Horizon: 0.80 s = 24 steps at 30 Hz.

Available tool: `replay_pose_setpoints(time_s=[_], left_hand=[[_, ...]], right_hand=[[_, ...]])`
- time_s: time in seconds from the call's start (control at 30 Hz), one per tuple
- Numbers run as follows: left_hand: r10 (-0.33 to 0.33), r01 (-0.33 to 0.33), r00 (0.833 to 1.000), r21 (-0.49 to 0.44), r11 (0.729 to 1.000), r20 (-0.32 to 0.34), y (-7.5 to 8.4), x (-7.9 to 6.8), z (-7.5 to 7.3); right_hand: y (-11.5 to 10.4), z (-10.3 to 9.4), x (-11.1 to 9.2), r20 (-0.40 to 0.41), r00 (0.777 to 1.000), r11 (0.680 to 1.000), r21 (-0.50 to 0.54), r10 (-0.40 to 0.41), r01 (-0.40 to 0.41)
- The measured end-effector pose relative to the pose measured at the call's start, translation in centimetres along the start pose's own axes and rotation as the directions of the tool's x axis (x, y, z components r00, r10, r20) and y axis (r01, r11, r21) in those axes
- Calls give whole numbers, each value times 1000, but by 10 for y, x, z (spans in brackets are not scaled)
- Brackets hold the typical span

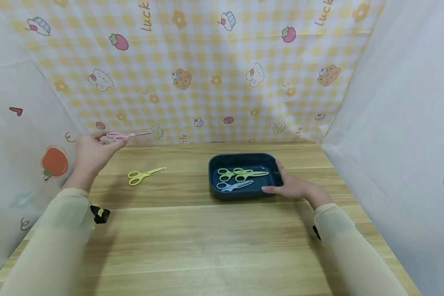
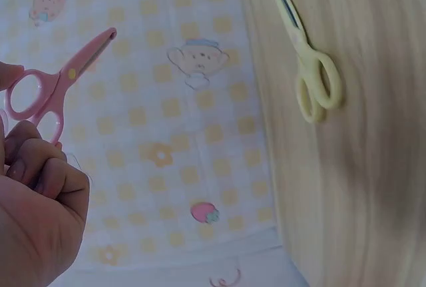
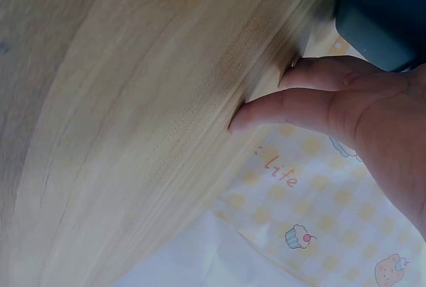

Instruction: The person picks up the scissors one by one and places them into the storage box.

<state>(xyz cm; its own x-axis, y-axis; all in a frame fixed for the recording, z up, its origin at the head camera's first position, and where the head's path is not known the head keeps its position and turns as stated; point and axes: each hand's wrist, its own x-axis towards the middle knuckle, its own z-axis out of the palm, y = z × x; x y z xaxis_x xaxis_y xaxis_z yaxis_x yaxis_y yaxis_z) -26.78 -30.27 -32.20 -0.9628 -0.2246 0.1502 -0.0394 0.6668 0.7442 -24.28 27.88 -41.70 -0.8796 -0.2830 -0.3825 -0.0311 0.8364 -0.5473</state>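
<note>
The checked backdrop cloth (image 1: 222, 70) reads "Luck" near its top and "life" near the table.

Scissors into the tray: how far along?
Done: three scissors lie in the tray, two green and one blue. In hand: the left hand holds the pink scissors in the air, off to the tray's left; the right hand rests against the tray's right edge. Left: the yellow scissors lie on the table.
</note>
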Motion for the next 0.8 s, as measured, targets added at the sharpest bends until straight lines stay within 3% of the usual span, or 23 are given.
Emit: replay_pose_setpoints(time_s=[0.43,0.8], left_hand=[[163,-155,983,-96,983,86,79,-3,39],[324,-300,935,-167,939,143,137,-10,83]], right_hand=[[0,1,1,4,1000,1000,-4,2,-2],[-2,1,0,-5,1000,1000,-11,7,-7]])
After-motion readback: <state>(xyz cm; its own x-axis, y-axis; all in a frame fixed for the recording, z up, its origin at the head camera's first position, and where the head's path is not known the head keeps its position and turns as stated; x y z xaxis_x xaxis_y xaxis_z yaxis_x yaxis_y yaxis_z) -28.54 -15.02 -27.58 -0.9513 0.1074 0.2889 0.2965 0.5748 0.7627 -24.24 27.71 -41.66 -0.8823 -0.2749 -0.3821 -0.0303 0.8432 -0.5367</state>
